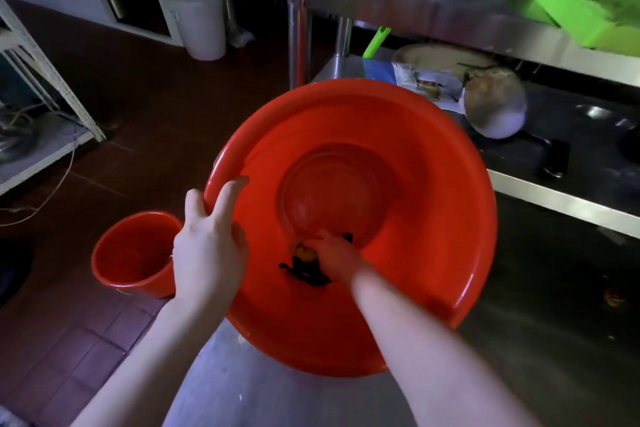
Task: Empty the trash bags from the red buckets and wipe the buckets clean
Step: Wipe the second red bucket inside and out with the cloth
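Note:
A large red bucket (433, 204) stands tilted toward me on a steel counter, its inside facing the camera. My left hand (207, 246) grips its left rim, fingers hooked over the edge. My right hand (337, 258) is inside, low on the near wall, pressed on a dark cloth (306, 270) with a yellow patch. That hand is blurred. A smaller red bucket (135, 253) stands upright on the floor to the left, with nothing visible in it.
The steel counter (221, 385) runs under my arms. A steel shelf rack (433, 7) at the back right holds clear plastic bags, green trays (571, 0) and a metal bowl (495, 104). A white bin (201, 21) stands far left on the brown tile floor.

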Tool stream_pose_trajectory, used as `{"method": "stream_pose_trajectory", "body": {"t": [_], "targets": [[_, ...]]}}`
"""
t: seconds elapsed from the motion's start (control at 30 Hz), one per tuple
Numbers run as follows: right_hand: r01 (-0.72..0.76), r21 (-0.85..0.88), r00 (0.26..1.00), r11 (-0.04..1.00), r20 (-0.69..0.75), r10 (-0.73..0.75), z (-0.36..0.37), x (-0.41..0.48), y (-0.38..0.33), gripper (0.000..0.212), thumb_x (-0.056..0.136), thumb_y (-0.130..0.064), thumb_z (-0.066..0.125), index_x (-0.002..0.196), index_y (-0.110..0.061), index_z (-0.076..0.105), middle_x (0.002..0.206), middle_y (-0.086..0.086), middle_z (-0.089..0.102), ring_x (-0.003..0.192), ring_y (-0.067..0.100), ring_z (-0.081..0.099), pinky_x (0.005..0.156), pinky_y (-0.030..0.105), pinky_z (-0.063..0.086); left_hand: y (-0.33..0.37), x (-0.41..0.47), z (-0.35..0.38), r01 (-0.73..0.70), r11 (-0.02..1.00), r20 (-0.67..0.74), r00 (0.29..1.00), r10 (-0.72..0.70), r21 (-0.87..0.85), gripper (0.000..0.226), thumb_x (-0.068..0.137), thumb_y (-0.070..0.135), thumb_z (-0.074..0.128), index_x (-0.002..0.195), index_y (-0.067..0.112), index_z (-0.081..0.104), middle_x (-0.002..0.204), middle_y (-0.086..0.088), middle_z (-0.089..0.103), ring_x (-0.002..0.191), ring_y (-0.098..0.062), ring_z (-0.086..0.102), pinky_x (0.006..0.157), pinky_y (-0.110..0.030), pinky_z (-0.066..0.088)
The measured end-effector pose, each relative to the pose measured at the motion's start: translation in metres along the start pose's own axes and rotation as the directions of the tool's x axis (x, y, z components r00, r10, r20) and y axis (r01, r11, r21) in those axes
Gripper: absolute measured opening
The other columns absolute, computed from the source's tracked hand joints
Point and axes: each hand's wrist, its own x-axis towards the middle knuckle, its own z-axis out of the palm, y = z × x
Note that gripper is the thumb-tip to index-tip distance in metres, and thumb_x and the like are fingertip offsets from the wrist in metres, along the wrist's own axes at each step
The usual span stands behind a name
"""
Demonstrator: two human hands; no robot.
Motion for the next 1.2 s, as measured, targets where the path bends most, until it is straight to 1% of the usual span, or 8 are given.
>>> {"method": "stream_pose_trajectory", "body": {"t": [0.13,0.27,0.63,0.77,0.83,0.93,1.0,1.2], "targets": [[0.085,0.044,0.996,0.995,0.013,-0.085,-0.034,-0.029,-0.018,0.05,0.091,-0.003,0.047,0.136,-0.026,0.053,0.133,0.01,0.047,0.12,0.03,0.051,0.099,0.032,0.041,-0.003,-0.004,-0.008,0.016,0.999,0.06,0.998,-0.015,-0.028,0.067,0.084,0.001,0.055,0.139,0.035,0.039,0.094,-0.009,0.038,0.053,-0.025,0.044,0.055,-0.034,0.039],[0.12,0.032,0.963,0.992,-0.248,-0.108,-0.069,-0.088,-0.018,0.055,0.087,-0.003,0.049,0.133,-0.032,0.054,0.137,0.004,0.046,0.122,0.032,0.05,0.097,0.038,0.045,0.005,-0.01,-0.016,0.086,0.993,0.155,0.985,-0.074,-0.075,0.07,0.081,0.003,0.054,0.14,0.037,0.035,0.094,-0.011,0.042,0.057,-0.022,0.045,0.057,-0.03,0.036],[0.1,0.105,0.612,0.989,-0.79,0.022,-0.141,-0.215,-0.003,0.053,0.082,0.003,0.056,0.132,-0.014,0.055,0.134,0.001,0.048,0.119,0.019,0.049,0.098,0.026,0.038,0.011,-0.017,-0.041,0.394,0.899,0.516,0.82,-0.248,-0.193,0.073,0.084,0.034,0.066,0.146,0.027,0.027,0.107,-0.013,0.051,0.069,-0.026,0.066,0.063,-0.04,0.06],[0.115,0.116,0.504,0.987,-0.863,0.043,-0.144,-0.241,-0.002,0.048,0.085,-0.002,0.061,0.132,-0.008,0.054,0.132,0.005,0.05,0.119,0.019,0.05,0.097,0.017,0.034,0.009,-0.046,-0.047,0.101,0.987,0.405,0.903,-0.144,0.124,0.076,0.083,0.071,0.047,0.146,0.032,0.031,0.141,-0.02,0.029,0.126,-0.04,0.039,0.1,-0.049,0.043],[0.123,0.128,0.467,0.984,-0.883,0.057,-0.142,-0.255,0.0,0.047,0.085,-0.005,0.065,0.131,-0.006,0.054,0.128,0.008,0.051,0.116,0.019,0.05,0.094,0.012,0.032,0.019,-0.059,-0.056,-0.192,0.972,0.212,0.964,0.161,0.135,0.071,0.085,0.069,0.047,0.142,0.028,0.04,0.152,-0.017,0.02,0.14,-0.039,0.019,0.107,-0.057,0.029],[0.124,0.173,0.369,0.977,-0.922,0.117,-0.139,-0.277,0.002,0.044,0.087,-0.006,0.064,0.13,-0.004,0.054,0.121,0.011,0.055,0.109,0.011,0.05,0.09,0.003,0.031,0.049,-0.072,-0.057,-0.6,0.79,0.332,0.724,0.604,-0.128,0.065,0.085,0.068,0.044,0.139,0.03,0.048,0.14,-0.002,0.048,0.13,-0.029,0.043,0.105,-0.044,0.038],[0.114,0.216,0.279,0.97,-0.944,0.177,-0.14,-0.292,0.005,0.039,0.09,-0.008,0.062,0.128,-0.005,0.054,0.118,0.012,0.057,0.105,0.006,0.048,0.088,-0.001,0.029,0.067,-0.08,-0.049,-0.666,0.722,0.535,0.548,0.643,-0.186,0.059,0.09,0.062,0.047,0.142,0.035,0.041,0.134,0.009,0.055,0.12,-0.021,0.055,0.097,-0.033,0.045],[0.11,0.353,0.283,0.929,-0.907,0.311,-0.143,-0.337,0.018,0.031,0.095,-0.022,0.058,0.126,-0.016,0.055,0.116,-0.001,0.059,0.103,-0.002,0.05,0.087,0.002,0.034,0.07,-0.072,-0.039,-0.797,0.603,0.428,0.554,0.714,0.026,0.054,0.096,0.057,0.038,0.145,0.033,0.036,0.126,0.012,0.063,0.102,-0.022,0.066,0.077,-0.032,0.053]]}}
